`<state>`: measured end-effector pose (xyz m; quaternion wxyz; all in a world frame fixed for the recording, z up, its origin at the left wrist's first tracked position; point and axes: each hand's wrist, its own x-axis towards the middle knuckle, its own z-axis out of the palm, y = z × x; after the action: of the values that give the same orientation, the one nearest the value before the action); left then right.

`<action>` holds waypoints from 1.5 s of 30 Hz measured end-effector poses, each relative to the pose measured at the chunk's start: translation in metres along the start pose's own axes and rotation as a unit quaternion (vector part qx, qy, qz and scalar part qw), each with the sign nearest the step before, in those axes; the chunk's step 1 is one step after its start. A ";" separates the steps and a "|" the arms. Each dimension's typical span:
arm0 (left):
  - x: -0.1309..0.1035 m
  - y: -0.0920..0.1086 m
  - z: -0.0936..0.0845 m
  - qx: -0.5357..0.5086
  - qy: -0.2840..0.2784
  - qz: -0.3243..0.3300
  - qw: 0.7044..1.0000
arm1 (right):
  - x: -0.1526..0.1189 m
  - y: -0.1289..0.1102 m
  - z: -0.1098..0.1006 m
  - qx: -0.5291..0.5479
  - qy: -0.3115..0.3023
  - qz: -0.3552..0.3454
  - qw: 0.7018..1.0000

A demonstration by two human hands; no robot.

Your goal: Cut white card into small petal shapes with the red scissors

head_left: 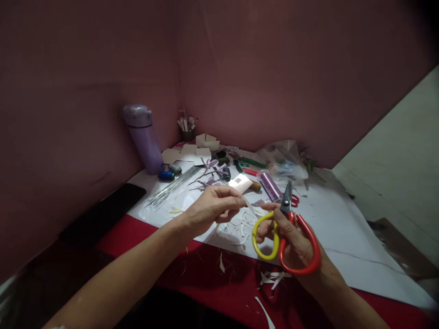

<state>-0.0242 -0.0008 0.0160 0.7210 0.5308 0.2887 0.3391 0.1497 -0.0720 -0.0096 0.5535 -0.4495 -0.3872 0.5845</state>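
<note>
A small white paper piece (249, 206) is pinched between the thumb and fingers of my left hand (215, 205), its other end pointing toward my right hand. Scissors (286, 204) with one yellow and one red handle rest in my right hand (295, 240), the dark blades pointing up and away. My right fingertips are close to the paper's lower end; whether they touch it I cannot tell. Thin white paper scraps (242, 226) lie below and between my hands.
A purple bottle (144, 139) stands at the left beside thread spools (166, 175) and metal wires (174, 185). Behind my hands are purple paper flowers (209, 167), a glitter tube (269, 185), green-handled pliers (252, 161) and a plastic bag (286, 160). A dark phone-like slab (113, 205) lies left.
</note>
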 end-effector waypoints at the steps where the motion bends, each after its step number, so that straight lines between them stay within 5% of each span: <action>1: 0.000 0.000 0.000 -0.001 0.003 0.000 1.000 | 0.001 0.001 -0.001 -0.004 -0.001 -0.004 1.000; 10: 0.001 0.014 -0.004 0.117 0.042 0.042 0.991 | 0.000 -0.002 -0.002 -0.082 0.014 -0.092 0.992; 15: -0.005 0.034 -0.014 0.330 0.031 0.024 0.943 | 0.001 -0.002 -0.006 -0.092 0.060 -0.180 0.977; 19: -0.004 0.022 -0.034 0.430 -0.008 -0.032 0.902 | 0.003 0.000 -0.007 -0.098 0.071 -0.199 0.972; 24: 0.000 0.001 -0.053 0.445 -0.029 -0.059 0.893 | 0.001 -0.002 -0.004 -0.104 0.092 -0.203 0.969; 32: -0.003 0.027 -0.056 0.454 0.005 0.004 0.891 | 0.000 0.000 -0.004 -0.123 0.100 -0.213 0.964; 37: 0.002 0.016 -0.057 0.437 -0.051 -0.018 0.898 | 0.001 0.002 -0.003 -0.151 0.109 -0.217 0.958; 41: 0.006 0.007 -0.059 0.475 -0.080 -0.027 0.876 | 0.003 0.004 -0.004 -0.160 0.112 -0.219 0.956; 45: 0.007 0.017 -0.057 0.491 -0.030 -0.016 0.871 | 0.006 0.007 -0.006 -0.160 0.120 -0.237 0.951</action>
<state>-0.0670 0.0408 0.0167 0.3815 0.8212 0.4051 0.1260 0.1539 -0.0666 -0.0185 0.6391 -0.4945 -0.5018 0.3084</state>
